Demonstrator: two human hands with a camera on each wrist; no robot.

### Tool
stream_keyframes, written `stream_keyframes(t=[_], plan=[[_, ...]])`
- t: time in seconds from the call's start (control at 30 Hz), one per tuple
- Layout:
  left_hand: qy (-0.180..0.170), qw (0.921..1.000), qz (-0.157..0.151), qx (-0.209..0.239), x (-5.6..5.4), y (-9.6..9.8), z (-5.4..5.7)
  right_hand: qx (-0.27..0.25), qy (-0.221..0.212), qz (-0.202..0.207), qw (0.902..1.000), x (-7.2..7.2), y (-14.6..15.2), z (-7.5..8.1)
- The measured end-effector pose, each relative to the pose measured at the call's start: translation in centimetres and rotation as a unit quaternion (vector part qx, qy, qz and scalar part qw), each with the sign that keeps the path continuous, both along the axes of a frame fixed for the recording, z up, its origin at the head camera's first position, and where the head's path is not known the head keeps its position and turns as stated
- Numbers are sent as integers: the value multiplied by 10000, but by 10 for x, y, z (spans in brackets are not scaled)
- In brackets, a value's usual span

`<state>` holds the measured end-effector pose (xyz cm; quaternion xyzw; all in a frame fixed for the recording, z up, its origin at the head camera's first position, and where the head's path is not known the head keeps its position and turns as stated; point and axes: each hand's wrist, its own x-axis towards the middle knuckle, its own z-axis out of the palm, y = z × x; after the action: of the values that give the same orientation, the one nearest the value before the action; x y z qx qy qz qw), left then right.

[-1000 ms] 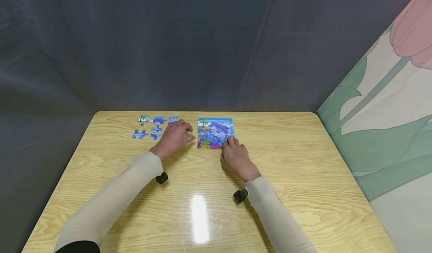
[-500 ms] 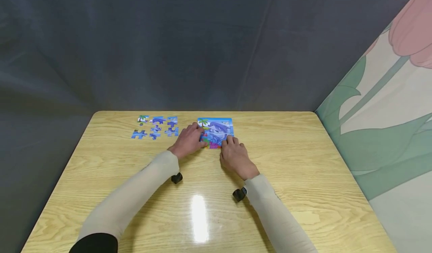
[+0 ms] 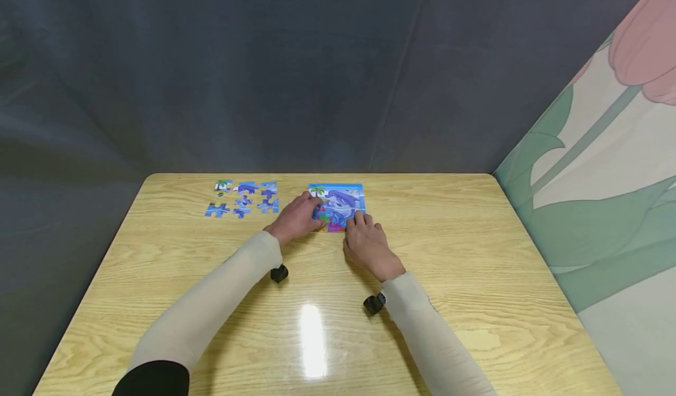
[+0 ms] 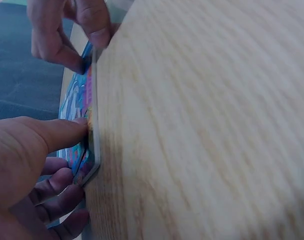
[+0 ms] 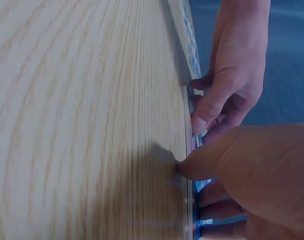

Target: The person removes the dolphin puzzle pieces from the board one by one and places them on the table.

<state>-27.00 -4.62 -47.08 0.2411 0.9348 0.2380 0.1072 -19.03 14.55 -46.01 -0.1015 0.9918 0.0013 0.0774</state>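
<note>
A dolphin picture puzzle board (image 3: 340, 199) lies near the table's far edge. My left hand (image 3: 297, 219) is at its lower-left corner; the left wrist view has the thumb (image 4: 74, 129) on the coral-coloured picture and the fingers (image 4: 59, 187) curled at the corner. They appear to pinch a puzzle piece (image 4: 86, 150) there, though it is mostly covered. My right hand (image 3: 368, 244) grips the board's lower-right corner, with the thumb (image 5: 194, 164) at the front edge and fingers on top. Left of the board lie several loose puzzle pieces (image 3: 246, 188), spaced in two rows.
The wooden table (image 3: 465, 249) extends around the board. A dark curtain (image 3: 327, 79) hangs behind its far edge, and a flower-patterned panel (image 3: 607, 208) stands at the right. Small black wrist cameras (image 3: 372, 305) hang below the sleeves.
My left hand has moved right from the loose pieces to the board's lower-left corner, uncovering the pieces it had hidden. The right hand stays at the lower-right corner.
</note>
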Motion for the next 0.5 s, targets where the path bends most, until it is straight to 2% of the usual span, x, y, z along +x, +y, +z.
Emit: stream_keyframes(t=[0.23,0.5], plan=[[-459,9988,121,77,-6,1,4,-38,-64,-54,10000,-1,-1,-1],[-440,9989,155,2,-8,2,3,-54,-100,-62,9999,-1,-1,-2]])
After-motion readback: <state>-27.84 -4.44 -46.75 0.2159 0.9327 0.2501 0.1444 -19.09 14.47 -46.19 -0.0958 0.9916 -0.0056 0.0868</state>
